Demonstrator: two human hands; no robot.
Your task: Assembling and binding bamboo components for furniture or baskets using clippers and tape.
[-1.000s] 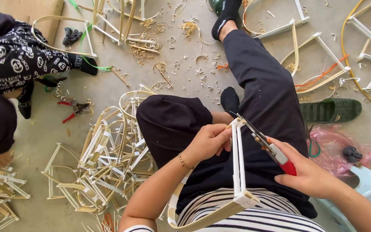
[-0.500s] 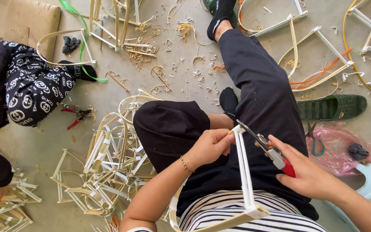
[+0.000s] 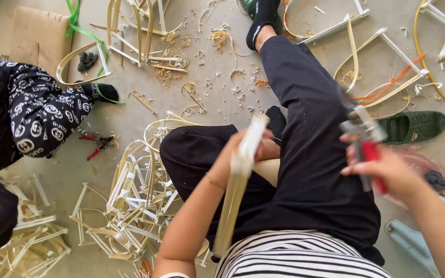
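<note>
I sit on the floor in black trousers and a striped top. My left hand point(image 3: 248, 146) grips a pale wooden frame piece point(image 3: 235, 190), held upright and blurred, over my left knee. My right hand point(image 3: 382, 170) is closed on red-handled pliers point(image 3: 364, 136), raised over my right thigh, well apart from the frame piece. The pliers' jaws point up and away from me.
A heap of pale frames point(image 3: 130, 206) lies left of my knee. Another person in a black patterned top point(image 3: 32, 118) sits at the left, with red pliers point(image 3: 95, 143) on the floor nearby. A green sandal point(image 3: 413, 126) and larger frames point(image 3: 387, 56) lie to the right; shavings litter the floor.
The pliers have come off the frame's top corner and swung right. My left hand has turned the frame and lifted it. The person at the left has shifted.
</note>
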